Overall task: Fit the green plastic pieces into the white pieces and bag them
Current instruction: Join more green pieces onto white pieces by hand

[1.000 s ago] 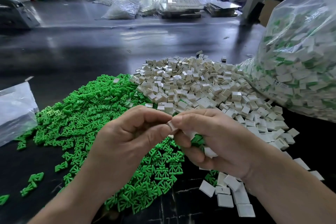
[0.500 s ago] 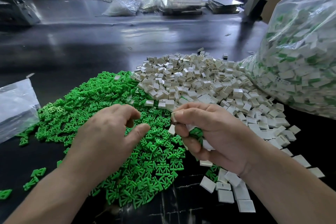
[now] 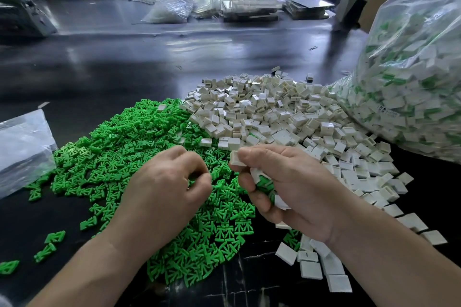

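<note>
A heap of small green plastic pieces (image 3: 119,157) covers the black table in front of me on the left. A heap of white square pieces (image 3: 269,114) lies behind and to the right of it. My right hand (image 3: 287,189) pinches one white piece (image 3: 234,158) between thumb and forefinger and holds several white and green pieces in its curled fingers. My left hand (image 3: 169,187) hovers low over the green heap with its fingers curled and thumb meeting fingertips; whether it pinches a green piece I cannot tell. A large clear bag (image 3: 409,77) full of fitted white-and-green pieces stands at the right.
A flat clear plastic bag (image 3: 22,147) lies at the left edge. Loose white pieces (image 3: 311,264) are scattered near my right wrist, loose green ones (image 3: 50,242) at lower left. Bags, trays and boxes (image 3: 249,7) crowd the far end of the table.
My left hand drew away from the right hand, dropped onto the green heap and curled its fingers. The right hand kept its white piece and stayed in place.
</note>
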Action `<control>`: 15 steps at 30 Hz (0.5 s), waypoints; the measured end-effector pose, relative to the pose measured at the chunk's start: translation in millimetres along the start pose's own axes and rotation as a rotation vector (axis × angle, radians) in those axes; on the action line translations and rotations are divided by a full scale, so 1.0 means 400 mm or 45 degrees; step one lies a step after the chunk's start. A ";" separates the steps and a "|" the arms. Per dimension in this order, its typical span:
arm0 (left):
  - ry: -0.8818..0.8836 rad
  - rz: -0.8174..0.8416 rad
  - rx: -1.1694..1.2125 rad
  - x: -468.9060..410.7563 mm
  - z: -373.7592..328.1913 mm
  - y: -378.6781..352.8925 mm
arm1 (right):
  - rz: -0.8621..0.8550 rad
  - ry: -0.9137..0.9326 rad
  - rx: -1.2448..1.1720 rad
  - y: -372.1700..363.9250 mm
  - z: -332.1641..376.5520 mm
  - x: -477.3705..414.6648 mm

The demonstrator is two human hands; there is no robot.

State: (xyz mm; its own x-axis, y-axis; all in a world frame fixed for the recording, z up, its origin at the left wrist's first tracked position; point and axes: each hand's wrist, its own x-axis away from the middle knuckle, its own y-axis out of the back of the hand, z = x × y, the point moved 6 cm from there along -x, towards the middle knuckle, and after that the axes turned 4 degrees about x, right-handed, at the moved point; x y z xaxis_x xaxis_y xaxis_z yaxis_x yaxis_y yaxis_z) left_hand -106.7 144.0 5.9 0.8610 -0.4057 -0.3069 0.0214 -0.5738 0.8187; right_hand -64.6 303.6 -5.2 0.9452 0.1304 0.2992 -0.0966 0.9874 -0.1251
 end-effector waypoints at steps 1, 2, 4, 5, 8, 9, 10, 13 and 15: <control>0.056 -0.023 0.135 0.002 0.008 0.007 | 0.000 0.002 -0.001 0.000 -0.001 -0.001; 0.123 -0.031 0.311 0.004 0.017 0.010 | -0.001 0.003 -0.002 -0.001 -0.002 -0.002; 0.260 0.007 0.741 0.008 0.027 0.010 | 0.001 0.000 0.003 -0.002 -0.006 -0.003; 0.313 0.033 0.973 0.009 0.027 0.005 | 0.004 0.000 0.012 -0.003 -0.007 -0.003; 0.385 0.058 1.422 0.007 0.019 -0.005 | 0.027 0.005 0.021 -0.007 -0.009 -0.002; 0.383 0.058 1.467 0.006 0.014 -0.006 | 0.039 0.017 0.017 -0.008 -0.009 -0.002; 0.377 0.058 1.488 0.005 0.012 -0.007 | 0.048 0.033 0.014 -0.010 -0.008 -0.001; 0.383 0.048 1.543 0.009 0.007 -0.011 | 0.069 0.102 0.019 -0.014 -0.007 -0.002; 0.363 0.060 1.511 0.011 -0.001 -0.010 | 0.077 0.154 0.054 -0.017 -0.006 -0.003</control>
State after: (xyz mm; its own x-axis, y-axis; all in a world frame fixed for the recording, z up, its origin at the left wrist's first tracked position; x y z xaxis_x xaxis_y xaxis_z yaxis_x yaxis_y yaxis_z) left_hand -102.7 144.7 1.3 0.9322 -0.3587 -0.0491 -0.3617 -0.9165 -0.1708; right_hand -64.4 296.6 -6.9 0.9677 0.1808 0.1756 -0.1655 0.9813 -0.0983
